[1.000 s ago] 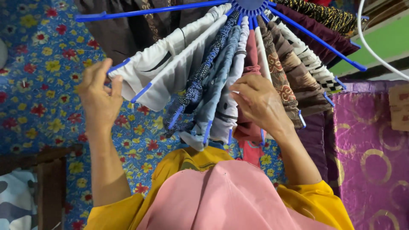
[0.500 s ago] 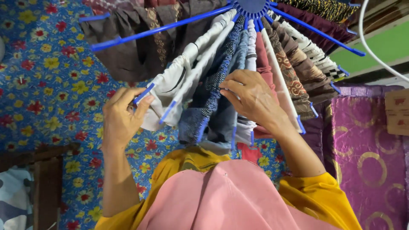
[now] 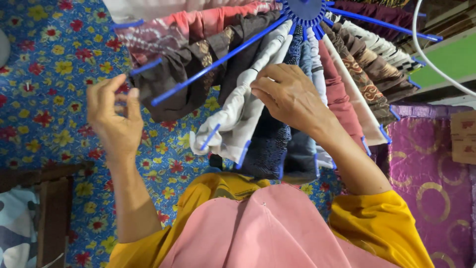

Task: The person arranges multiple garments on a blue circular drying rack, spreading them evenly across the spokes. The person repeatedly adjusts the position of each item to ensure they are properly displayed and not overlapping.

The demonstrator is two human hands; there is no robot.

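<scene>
The right hand rests on the white cloth hanging from the blue rack, fingers curled against it but not clearly gripping. The left hand hovers beside the dark cloth, fingers loosely bent, holding nothing.

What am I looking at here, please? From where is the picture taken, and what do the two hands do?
The camera sits on a person's head and looks down at their own bare hands. In front hangs a blue round hanger with thin arms spreading out like spokes; folded cloths hang over the arms. The right hand rests on a white cloth beside dark blue cloths. The left hand is raised near a dark brown cloth and holds nothing that I can see. Behind lies a blue flowered fabric.
</scene>
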